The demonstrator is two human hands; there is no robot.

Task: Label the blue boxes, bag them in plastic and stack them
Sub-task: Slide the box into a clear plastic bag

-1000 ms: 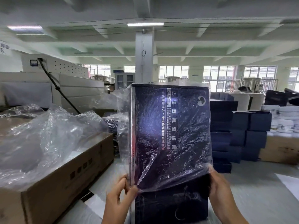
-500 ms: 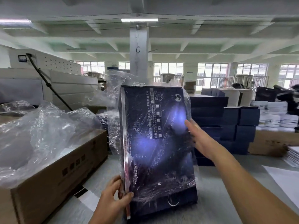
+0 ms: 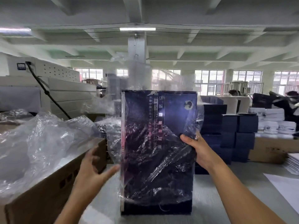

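Blue box [image 3: 158, 151] stands upright on the surface [image 3: 218, 199], centre of view, long axis vertical, front face toward the camera. Plastic bag [image 3: 113, 135] is over it from the top, with slack bunched above and along the left edge. A bare strip of box shows at the bottom, so bagging looks nearly done but not finished.

Right hand [image 3: 199, 151] is on the box's right edge at mid height, thumb on the front face and fingers wrapped behind, pinching box and film together. Left hand [image 3: 92, 168] is spread and holds nothing, sitting just left of the box's lower left edge. Its thumb tip may be touching the film there, but blur makes that hard to call.

Both forearms reach in from the near side; the right one does the holding. Next move probably needs the left hand to go right onto the left edge to pull the film down.

Stack of blue boxes [image 3: 226, 126] is far right behind; carton [image 3: 40, 191] with loose plastic on top is at near left
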